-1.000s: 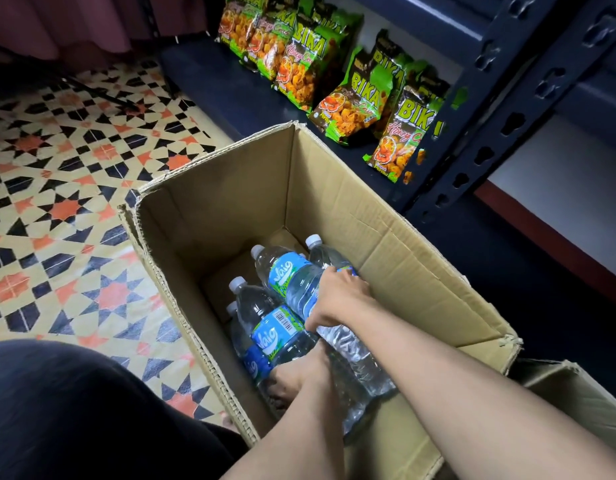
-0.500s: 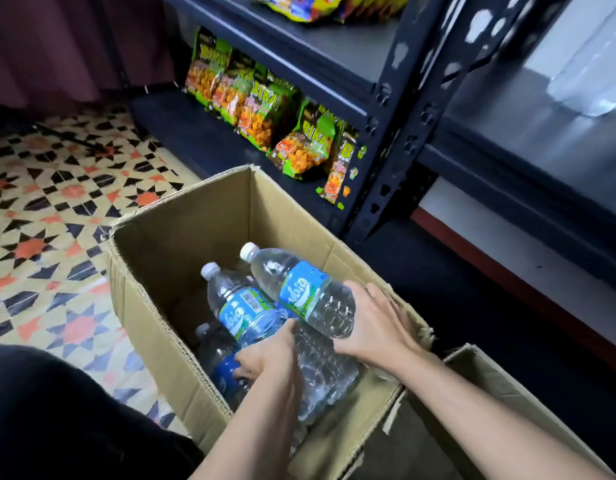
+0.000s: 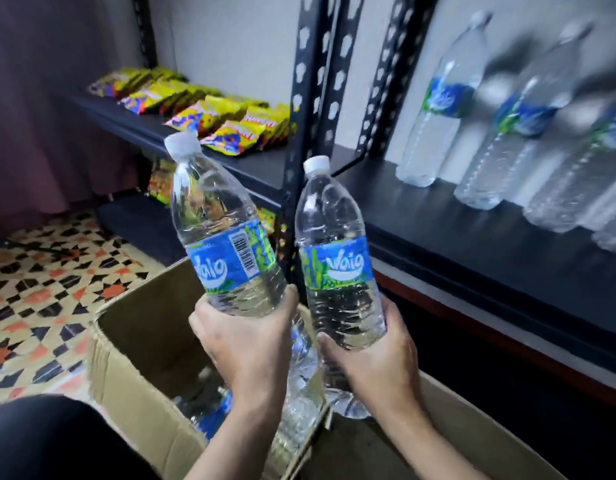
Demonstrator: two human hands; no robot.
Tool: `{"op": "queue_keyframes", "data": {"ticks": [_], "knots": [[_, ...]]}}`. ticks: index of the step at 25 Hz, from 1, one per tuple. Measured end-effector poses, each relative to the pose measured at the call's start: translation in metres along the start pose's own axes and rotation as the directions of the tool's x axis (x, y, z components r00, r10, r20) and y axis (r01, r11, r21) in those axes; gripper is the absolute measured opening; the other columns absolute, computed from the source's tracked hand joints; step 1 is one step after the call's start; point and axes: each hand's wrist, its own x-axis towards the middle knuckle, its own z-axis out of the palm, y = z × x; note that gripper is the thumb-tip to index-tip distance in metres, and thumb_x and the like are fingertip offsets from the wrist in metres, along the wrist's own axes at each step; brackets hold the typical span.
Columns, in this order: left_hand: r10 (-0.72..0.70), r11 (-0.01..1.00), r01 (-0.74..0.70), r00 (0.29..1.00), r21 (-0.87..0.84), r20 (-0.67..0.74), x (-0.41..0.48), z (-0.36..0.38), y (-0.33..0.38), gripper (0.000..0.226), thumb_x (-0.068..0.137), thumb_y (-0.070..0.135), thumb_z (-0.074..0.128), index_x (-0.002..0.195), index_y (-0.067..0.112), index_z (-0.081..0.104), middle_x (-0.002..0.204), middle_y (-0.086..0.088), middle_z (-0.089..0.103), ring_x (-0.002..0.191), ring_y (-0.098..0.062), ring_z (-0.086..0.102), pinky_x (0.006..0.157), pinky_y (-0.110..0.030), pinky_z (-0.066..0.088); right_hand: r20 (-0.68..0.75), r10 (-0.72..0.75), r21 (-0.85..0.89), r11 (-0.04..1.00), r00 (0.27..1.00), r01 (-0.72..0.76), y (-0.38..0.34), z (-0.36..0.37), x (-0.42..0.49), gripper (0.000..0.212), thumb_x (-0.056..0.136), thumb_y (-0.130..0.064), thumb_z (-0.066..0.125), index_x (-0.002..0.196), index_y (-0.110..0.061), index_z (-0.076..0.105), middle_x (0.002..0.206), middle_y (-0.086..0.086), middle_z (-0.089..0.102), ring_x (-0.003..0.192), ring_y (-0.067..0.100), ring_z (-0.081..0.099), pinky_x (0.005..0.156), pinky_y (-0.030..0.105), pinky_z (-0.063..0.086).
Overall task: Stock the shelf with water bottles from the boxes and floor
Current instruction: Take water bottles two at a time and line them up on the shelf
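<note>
Now each hand grips a water bottle by its base above the open box (image 3: 137, 344): the left hand (image 3: 246, 341) clasps the tilted bottle (image 3: 223, 233), the right hand (image 3: 375, 362) the upright bottle (image 3: 337, 265), near the shelf (image 3: 472, 230) where stocked bottles (image 3: 434, 109) stand.

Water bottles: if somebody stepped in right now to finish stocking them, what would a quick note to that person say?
Left hand: gripping one water bottle by its base.
Right hand: gripping a second bottle, with what looks like a third under it.
Done: a row of bottles stands on the right-hand shelf.
Left: shelve the held ones, then the bottles remaining in the open box.
</note>
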Motion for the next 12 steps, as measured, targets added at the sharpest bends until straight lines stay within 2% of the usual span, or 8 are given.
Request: {"op": "queue_keyframes", "data": {"ticks": [2, 5, 7, 9, 12], "knots": [[0.064, 0.997, -0.059, 0.993, -0.052, 0.103, -0.027, 0.005, 0.029, 0.068, 0.050, 0.040, 0.090, 0.100, 0.019, 0.049, 0.102, 0.001, 0.052, 0.097, -0.017, 0.053, 0.090, -0.033, 0.046, -0.112, -0.013, 0.040, 0.999, 0.994, 0.018, -0.009, -0.033, 0.003, 0.087, 0.045, -0.059, 0.080, 0.123, -0.031, 0.055, 0.111, -0.014, 0.068, 0.105, 0.007, 0.064, 0.092, 0.037, 0.053], [0.134, 0.986, -0.105, 0.962, -0.131, 0.239, -0.073, 0.020, 0.064, 0.069, 0.050, 0.041, 0.090, 0.105, 0.022, 0.053, 0.095, 0.006, 0.064, 0.090, -0.015, 0.062, 0.081, -0.031, 0.049, -0.316, -0.055, 0.097, 0.991, 0.947, 0.090, -0.022, -0.090, 0.011, 0.083, 0.048, -0.055, 0.084, 0.122, -0.037, 0.053, 0.112, -0.012, 0.068, 0.106, 0.007, 0.065, 0.092, 0.038, 0.053], [0.196, 0.971, -0.137, 0.923, -0.194, 0.332, -0.105, 0.037, 0.088, 0.070, 0.049, 0.039, 0.092, 0.105, 0.024, 0.053, 0.087, 0.013, 0.065, 0.079, -0.007, 0.062, 0.069, -0.019, 0.045, -0.443, -0.071, 0.117, 0.984, 0.894, 0.137, -0.028, -0.131, 0.015, 0.081, 0.049, -0.054, 0.087, 0.121, -0.041, 0.052, 0.111, -0.012, 0.069, 0.103, 0.007, 0.067, 0.089, 0.036, 0.055], [0.263, 0.953, -0.166, 0.870, -0.254, 0.416, -0.135, 0.056, 0.111, 0.069, 0.048, 0.038, 0.092, 0.104, 0.027, 0.053, 0.082, 0.019, 0.064, 0.075, 0.002, 0.061, 0.064, -0.011, 0.041, -0.534, -0.057, 0.132, 0.980, 0.844, 0.150, -0.028, -0.170, 0.019, 0.082, 0.048, -0.052, 0.091, 0.120, -0.036, 0.053, 0.107, -0.011, 0.071, 0.098, 0.005, 0.069, 0.086, 0.034, 0.056], [0.338, 0.927, -0.181, 0.780, -0.328, 0.526, -0.181, 0.089, 0.144, 0.073, 0.046, 0.043, 0.091, 0.106, 0.032, 0.050, 0.089, 0.016, 0.064, 0.085, -0.004, 0.065, 0.075, -0.025, 0.053, -0.645, -0.034, 0.079, 0.991, 0.763, 0.111, -0.019, -0.231, 0.025, 0.084, 0.046, -0.057, 0.090, 0.117, -0.030, 0.054, 0.102, -0.012, 0.071, 0.095, 0.005, 0.069, 0.084, 0.037, 0.056]]}}
